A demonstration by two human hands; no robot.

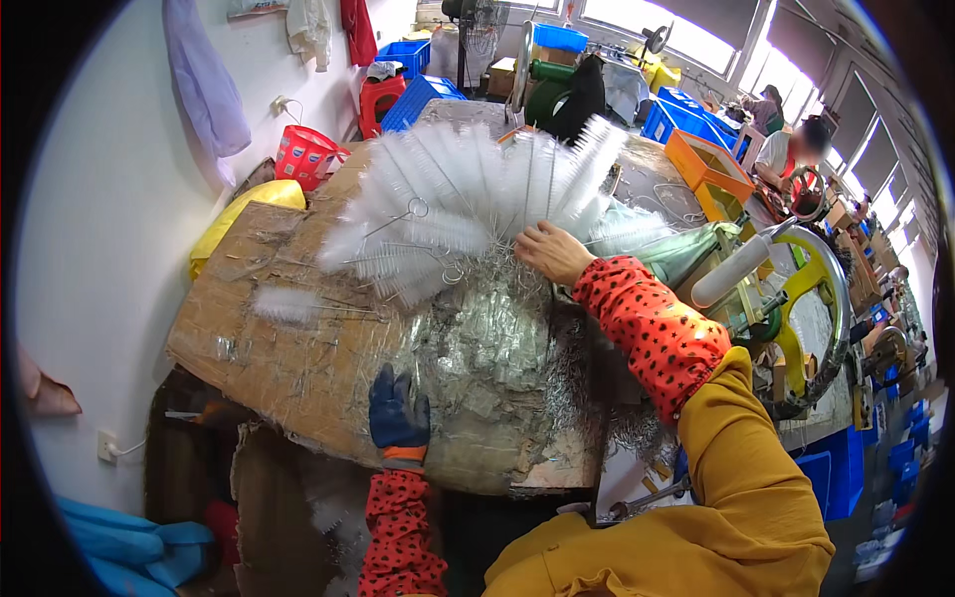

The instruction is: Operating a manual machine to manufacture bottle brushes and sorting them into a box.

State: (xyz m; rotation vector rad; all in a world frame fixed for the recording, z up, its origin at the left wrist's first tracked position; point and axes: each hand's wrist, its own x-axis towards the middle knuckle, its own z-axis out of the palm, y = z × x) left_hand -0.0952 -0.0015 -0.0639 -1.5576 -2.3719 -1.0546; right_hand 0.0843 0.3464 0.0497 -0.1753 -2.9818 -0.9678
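Note:
A fan of white-bristled bottle brushes [453, 184] with twisted wire stems lies heaped on the worn, tape-covered bench top [477, 368]. Some stems end in wire loops. My bare right hand [554, 252] is at the near right of the fan, fingers bent in and closed on a brush stem; the fingertips are partly hidden among the wires. At the bench's near edge, my left hand [400, 408], in a dark blue glove, rests with its fingers stretched out and holds nothing. One loose brush [288, 304] lies apart on the left of the bench.
To my right stands a machine with a yellow handwheel [811, 308] and a white handle. Green cloth [667, 254] lies beside the brushes. An orange box [708, 164] is behind it. A red basket [303, 156] sits by the left wall. Another person [786, 154] works at the far right.

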